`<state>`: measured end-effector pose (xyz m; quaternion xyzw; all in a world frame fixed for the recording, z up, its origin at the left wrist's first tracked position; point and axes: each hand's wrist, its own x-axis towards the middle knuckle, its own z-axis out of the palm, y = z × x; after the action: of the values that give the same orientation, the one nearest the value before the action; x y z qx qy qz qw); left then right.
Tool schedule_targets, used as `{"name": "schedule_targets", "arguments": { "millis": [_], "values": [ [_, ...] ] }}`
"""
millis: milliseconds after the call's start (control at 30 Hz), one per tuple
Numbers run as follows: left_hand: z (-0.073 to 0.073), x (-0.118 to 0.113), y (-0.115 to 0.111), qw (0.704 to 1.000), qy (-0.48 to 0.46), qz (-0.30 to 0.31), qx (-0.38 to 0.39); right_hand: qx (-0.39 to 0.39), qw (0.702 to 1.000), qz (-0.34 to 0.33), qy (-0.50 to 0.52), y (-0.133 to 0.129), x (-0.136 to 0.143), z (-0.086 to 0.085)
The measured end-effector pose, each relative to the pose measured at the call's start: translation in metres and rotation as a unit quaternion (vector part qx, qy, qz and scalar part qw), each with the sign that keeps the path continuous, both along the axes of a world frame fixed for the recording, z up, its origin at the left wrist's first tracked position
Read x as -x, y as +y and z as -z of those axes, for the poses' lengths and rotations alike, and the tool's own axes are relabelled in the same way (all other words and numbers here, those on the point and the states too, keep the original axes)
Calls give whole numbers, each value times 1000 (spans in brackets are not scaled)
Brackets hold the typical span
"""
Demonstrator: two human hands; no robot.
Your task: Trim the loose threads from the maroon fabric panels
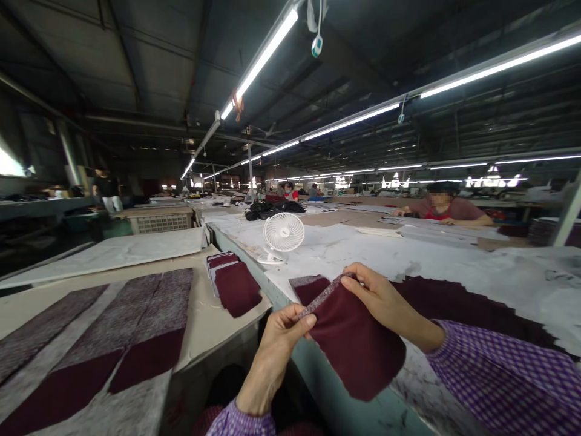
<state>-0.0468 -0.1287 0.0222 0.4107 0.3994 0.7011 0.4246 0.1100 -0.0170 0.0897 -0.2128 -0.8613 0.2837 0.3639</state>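
A maroon fabric piece (358, 345) with a speckled grey strip along its top edge hangs between my two hands, over the table's edge. My left hand (284, 339) pinches the lower left end of that strip between thumb and fingers. At the strip's upper right end, my right hand (379, 297) grips the cloth the same way. Just behind the held cloth lies another maroon and speckled piece (311, 287) on the white table. To the right, partly behind my right forearm, spreads a row of overlapping maroon pieces (472, 309).
A small white fan (284, 232) stands on the white-covered table (336, 242). On the left table are a stack of maroon pieces (238, 287) and speckled and maroon panels (149, 321). A dark heap (275, 209) lies farther back. Another person (445, 206) leans over the table at right.
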Motion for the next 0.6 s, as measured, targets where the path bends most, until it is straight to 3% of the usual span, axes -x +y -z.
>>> {"name": "schedule_targets", "arguments": {
  "millis": [133, 233, 400, 600],
  "values": [
    [12, 17, 4, 994, 74, 56, 60, 64, 994, -20, -86, 7, -13, 7],
    [20, 26, 9, 982, 131, 80, 109, 79, 988, -15, -135, 22, -22, 27],
    [19, 19, 31, 981, 173, -22, 85, 144, 982, -15, -120, 52, -26, 64],
    [9, -30, 73, 942, 312, -118, 27, 130, 989, -40, -64, 60, -25, 74]
  ]
}}
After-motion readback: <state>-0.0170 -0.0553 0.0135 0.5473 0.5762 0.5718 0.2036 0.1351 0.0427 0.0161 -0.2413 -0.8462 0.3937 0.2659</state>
